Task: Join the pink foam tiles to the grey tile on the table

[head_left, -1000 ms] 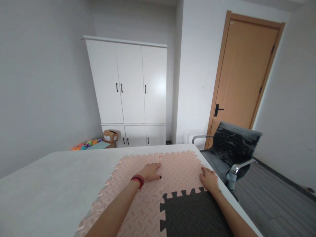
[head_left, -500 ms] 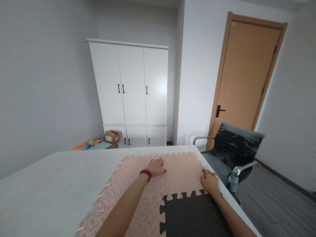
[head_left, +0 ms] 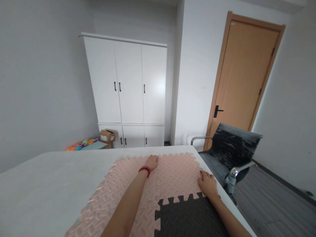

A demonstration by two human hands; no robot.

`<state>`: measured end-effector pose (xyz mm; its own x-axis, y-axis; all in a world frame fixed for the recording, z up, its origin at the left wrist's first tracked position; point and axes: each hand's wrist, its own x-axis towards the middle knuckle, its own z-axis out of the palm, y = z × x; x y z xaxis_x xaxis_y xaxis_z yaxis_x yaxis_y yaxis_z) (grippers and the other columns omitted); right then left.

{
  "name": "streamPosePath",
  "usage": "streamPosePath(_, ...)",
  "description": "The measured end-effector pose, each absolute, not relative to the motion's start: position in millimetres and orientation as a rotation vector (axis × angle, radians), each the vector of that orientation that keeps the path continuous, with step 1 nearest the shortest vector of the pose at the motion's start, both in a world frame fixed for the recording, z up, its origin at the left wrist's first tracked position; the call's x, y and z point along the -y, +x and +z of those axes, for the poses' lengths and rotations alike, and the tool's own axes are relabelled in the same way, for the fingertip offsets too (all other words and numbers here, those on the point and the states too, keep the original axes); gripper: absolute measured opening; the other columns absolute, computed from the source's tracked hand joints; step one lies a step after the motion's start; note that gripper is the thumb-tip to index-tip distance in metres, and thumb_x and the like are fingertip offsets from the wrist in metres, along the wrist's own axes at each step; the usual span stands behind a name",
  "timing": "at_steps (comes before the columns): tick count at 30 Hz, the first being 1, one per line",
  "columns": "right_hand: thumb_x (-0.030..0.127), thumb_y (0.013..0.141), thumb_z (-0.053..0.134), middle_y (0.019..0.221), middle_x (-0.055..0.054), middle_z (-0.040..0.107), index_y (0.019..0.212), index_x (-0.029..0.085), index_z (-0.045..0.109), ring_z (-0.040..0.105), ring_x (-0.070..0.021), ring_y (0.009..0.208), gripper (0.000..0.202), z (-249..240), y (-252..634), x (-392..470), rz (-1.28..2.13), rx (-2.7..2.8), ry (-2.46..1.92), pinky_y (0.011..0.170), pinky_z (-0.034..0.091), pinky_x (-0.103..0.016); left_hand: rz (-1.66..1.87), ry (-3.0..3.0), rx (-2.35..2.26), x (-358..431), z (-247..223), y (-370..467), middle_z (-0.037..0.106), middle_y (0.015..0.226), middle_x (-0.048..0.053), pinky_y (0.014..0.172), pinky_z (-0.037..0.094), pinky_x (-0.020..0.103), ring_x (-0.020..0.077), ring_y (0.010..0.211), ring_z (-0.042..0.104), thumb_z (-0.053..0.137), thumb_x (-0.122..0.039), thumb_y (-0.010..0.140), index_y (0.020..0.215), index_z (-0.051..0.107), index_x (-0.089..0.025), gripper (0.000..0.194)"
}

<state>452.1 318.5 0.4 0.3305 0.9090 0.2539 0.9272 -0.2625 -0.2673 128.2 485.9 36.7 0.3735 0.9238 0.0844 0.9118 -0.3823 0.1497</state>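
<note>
On the table (head_left: 49,184), both open grips, left hand (head_left: 151,162), right hand (head_left: 208,184), press flat on pink mats (head_left: 177,177).

**Mats on the table, furniture behind**

The table (head_left: 49,184) is filling the lower frame, with the foam mats (head_left: 123,187) lying on its right half. The left hand (head_left: 151,162) is resting at the mats' far edge, the right hand (head_left: 207,184) at their right edge. The cabinet (head_left: 125,89) is standing behind at upper centre, the door (head_left: 244,75) at upper right, the chair (head_left: 229,148) sitting right of the table.
</note>
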Motion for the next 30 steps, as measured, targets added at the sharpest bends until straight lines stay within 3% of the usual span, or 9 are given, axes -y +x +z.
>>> streamPosePath(12,0.033,0.082,0.039,0.124,-0.009,0.059,0.124,0.02,0.051,0.047,-0.0294,0.112,0.046,1,453,-320,-0.041,1.611,-2.246,0.092,0.036,-0.042,0.085,2.575,-1.795,-491,45,140,0.061,0.11,0.007,0.089,0.049,0.043,0.0181,0.1,0.058,0.052,-0.04,0.085,0.104,0.058,-0.017,0.031)
streamPosePath(22,0.033,0.083,0.039,0.118,-0.011,0.06,0.12,0.02,0.053,0.049,-0.0297,0.108,0.042,1,453,-319,-0.082,1.591,-2.21,0.088,0.035,-0.042,0.089,2.618,-1.734,-468,42,129,0.061,0.115,0.006,0.102,0.037,0.052,0.0219,0.113,0.052,0.054,-0.04,0.084,0.103,0.06,-0.017,0.03)
streamPosePath(30,0.035,0.084,0.038,0.118,-0.011,0.06,0.12,0.019,0.053,0.048,-0.0286,0.109,0.042,4,452,-315,-0.098,1.593,-2.217,0.087,0.035,-0.04,0.245,2.681,-1.67,-448,42,129,0.061,0.113,0.006,0.103,0.037,0.051,0.0211,0.112,0.053,0.052,-0.039,0.085,0.102,0.06,-0.017,0.029)
